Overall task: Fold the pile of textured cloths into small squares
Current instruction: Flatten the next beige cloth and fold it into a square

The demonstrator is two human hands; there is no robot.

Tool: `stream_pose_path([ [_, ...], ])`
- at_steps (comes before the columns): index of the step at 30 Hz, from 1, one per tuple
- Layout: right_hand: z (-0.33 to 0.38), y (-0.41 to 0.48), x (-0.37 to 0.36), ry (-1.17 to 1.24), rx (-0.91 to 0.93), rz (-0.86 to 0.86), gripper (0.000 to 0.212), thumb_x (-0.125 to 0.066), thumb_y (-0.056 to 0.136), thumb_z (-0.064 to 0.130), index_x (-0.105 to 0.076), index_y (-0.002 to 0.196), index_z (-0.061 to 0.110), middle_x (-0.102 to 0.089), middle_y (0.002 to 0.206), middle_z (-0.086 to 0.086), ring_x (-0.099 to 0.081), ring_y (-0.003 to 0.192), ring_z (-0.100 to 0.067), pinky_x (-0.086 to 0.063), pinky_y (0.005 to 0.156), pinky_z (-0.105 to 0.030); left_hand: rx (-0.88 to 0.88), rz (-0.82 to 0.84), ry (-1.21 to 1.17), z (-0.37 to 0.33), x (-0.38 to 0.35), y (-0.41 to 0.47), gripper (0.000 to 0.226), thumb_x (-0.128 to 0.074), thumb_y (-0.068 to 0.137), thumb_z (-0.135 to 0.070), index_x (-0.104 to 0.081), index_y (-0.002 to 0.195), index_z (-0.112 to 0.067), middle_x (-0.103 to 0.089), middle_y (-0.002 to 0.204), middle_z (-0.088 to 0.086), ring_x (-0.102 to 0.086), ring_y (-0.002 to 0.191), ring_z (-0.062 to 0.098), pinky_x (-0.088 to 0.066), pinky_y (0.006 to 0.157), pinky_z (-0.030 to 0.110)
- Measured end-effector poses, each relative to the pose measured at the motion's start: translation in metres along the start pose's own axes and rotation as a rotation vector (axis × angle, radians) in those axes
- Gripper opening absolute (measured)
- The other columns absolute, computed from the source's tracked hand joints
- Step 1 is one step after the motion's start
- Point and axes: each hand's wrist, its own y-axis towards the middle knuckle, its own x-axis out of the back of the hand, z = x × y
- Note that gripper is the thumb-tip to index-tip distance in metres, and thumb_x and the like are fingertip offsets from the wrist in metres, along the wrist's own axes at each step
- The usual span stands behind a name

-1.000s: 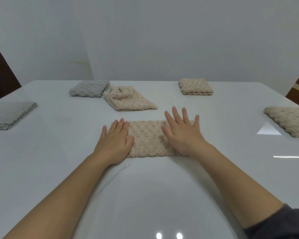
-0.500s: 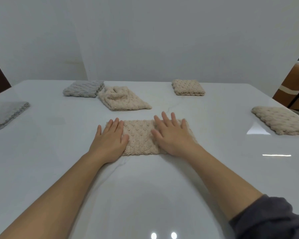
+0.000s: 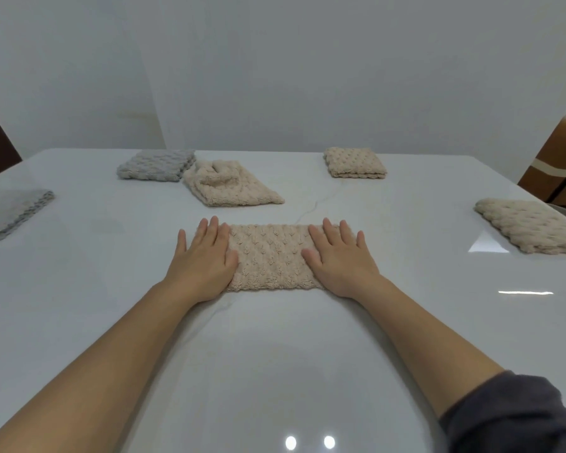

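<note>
Half a second ago the right hand sat nearer the middle of the cloth. Now the right hand (image 3: pixel 339 259) lies over its right end and the left hand (image 3: pixel 203 259) over its left end, so a wider stretch of cloth (image 3: pixel 270 256) shows bare between them. I read that as a smoothing stroke outward. The cloth is now a flat strip, long from left to right, and looks ready for the fold that brings one end over the other into a square. Both hands are flat, fingers straight and slightly spread, pressing down and grasping nothing. The left palm seems to rest partly on the table (image 3: pixel 275 354). The cloth lies about midway between the table's side edges, under and between the two palms. Well apart from it, a grey cloth (image 3: pixel 156 165) and a loose cloth (image 3: pixel 229 184) lie toward the far left corner. A beige square (image 3: pixel 353 162) sits by the far edge.
</note>
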Motion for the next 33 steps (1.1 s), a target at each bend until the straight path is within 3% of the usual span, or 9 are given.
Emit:
stream_pose_path([
  [4, -0.001, 0.0, -0.002, -0.007, -0.006, 0.0, 0.064, -0.014, 0.1, 0.054, -0.003, 0.156, 0.027, 0.005, 0.164, -0.003, 0.011, 0.15, -0.029, 0.005, 0.12, -0.052, -0.051, -0.132, -0.051, -0.052, 0.005, 0.001, 0.06, -0.013, 0.102, -0.035, 0.004, 0.154, -0.011, 0.014, 0.161, 0.006, 0.018, 0.147, 0.018, 0.011, 0.119, 0.045],
  [8, 0.0, 0.001, -0.002, -0.001, -0.011, -0.008, 0.064, -0.014, 0.099, 0.055, -0.005, 0.156, 0.027, 0.003, 0.164, -0.002, 0.009, 0.15, -0.028, 0.003, 0.119, -0.053, -0.125, -0.075, -0.055, -0.098, -0.01, 0.01, 0.06, -0.015, 0.101, -0.034, 0.001, 0.155, -0.011, 0.01, 0.163, 0.004, 0.013, 0.148, 0.017, 0.008, 0.12, 0.046],
  [19, 0.005, 0.0, 0.01, -0.003, -0.04, 0.025, 0.064, -0.014, 0.099, 0.056, -0.004, 0.156, 0.029, 0.007, 0.164, -0.004, 0.014, 0.149, -0.03, 0.01, 0.117, -0.057, 0.002, -0.048, -0.017, -0.021, -0.011, 0.003, 0.06, -0.015, 0.1, -0.033, -0.002, 0.155, -0.014, 0.005, 0.163, 0.002, 0.006, 0.149, 0.015, 0.006, 0.12, 0.043],
  [23, 0.05, 0.004, 0.012, -0.003, 0.041, -0.086, 0.063, -0.013, 0.101, 0.051, -0.001, 0.157, 0.023, 0.011, 0.163, -0.005, 0.018, 0.148, -0.029, 0.012, 0.117, -0.056, 0.007, -0.057, -0.022, -0.021, -0.013, 0.006, 0.061, -0.016, 0.1, -0.034, -0.003, 0.155, -0.014, 0.004, 0.163, 0.002, 0.006, 0.149, 0.015, 0.007, 0.12, 0.043],
  [26, 0.077, 0.007, -0.008, 0.033, 0.07, -0.056, 0.063, -0.014, 0.101, 0.05, -0.004, 0.157, 0.022, 0.006, 0.164, -0.004, 0.014, 0.149, -0.027, 0.01, 0.117, -0.055, 0.015, -0.057, -0.021, -0.02, -0.014, 0.007, 0.061, -0.016, 0.1, -0.034, -0.004, 0.156, -0.014, 0.003, 0.163, 0.0, 0.006, 0.149, 0.013, 0.007, 0.12, 0.043],
  [33, 0.034, 0.002, -0.004, 0.033, 0.0, -0.02, 0.064, -0.015, 0.1, 0.053, -0.005, 0.156, 0.023, 0.003, 0.164, 0.001, 0.008, 0.15, -0.024, 0.007, 0.118, -0.054, 0.007, -0.038, -0.045, -0.011, -0.013, 0.007, 0.059, -0.013, 0.101, -0.037, -0.002, 0.156, -0.019, 0.006, 0.163, -0.002, 0.007, 0.149, 0.013, 0.007, 0.12, 0.044],
])
